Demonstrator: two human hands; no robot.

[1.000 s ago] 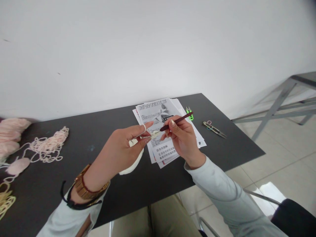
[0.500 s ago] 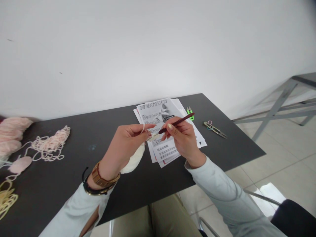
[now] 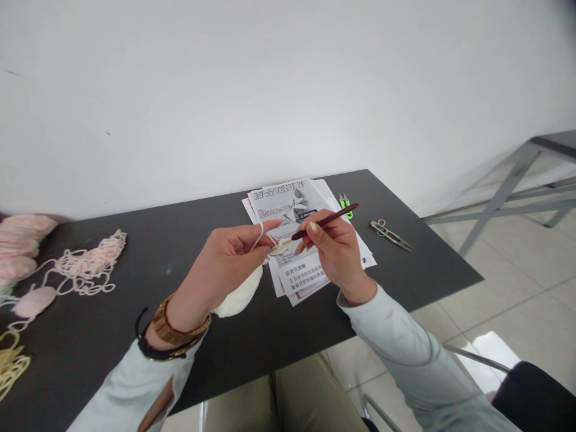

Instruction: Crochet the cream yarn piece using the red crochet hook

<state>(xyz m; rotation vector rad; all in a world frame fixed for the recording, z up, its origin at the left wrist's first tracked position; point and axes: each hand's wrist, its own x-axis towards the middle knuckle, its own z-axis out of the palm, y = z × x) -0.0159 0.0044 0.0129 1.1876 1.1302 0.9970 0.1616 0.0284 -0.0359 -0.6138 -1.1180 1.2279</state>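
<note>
Between my hands is a small cream crochet piece (image 3: pixel 279 247), partly hidden by fingers. My left hand (image 3: pixel 229 255) pinches its edge with the thumb, and a strand of cream yarn (image 3: pixel 261 231) loops over the raised index finger. My right hand (image 3: pixel 330 246) grips a dark red crochet hook (image 3: pixel 327 221) like a pen, its tip at the crochet piece. Behind and below my left hand rests a cream yarn ball (image 3: pixel 237 295), partly covered by the hand. Under both hands lie printed sheets (image 3: pixel 310 273) with a flower picture and Chinese text.
Green-handled thread snips (image 3: pixel 345 207) lie at the sheets' right edge, and metal snips (image 3: pixel 390 235) lie farther right. Pink yarn (image 3: pixel 92 261), a pale pink oval piece (image 3: pixel 35 301) and yellow yarn (image 3: pixel 12 363) occupy the left of the black table (image 3: pixel 148 240). A white wall stands behind.
My left wrist has shifted slightly left and down. The hook has moved a little right, and more of the yarn strand shows between the left fingers and the hook tip.
</note>
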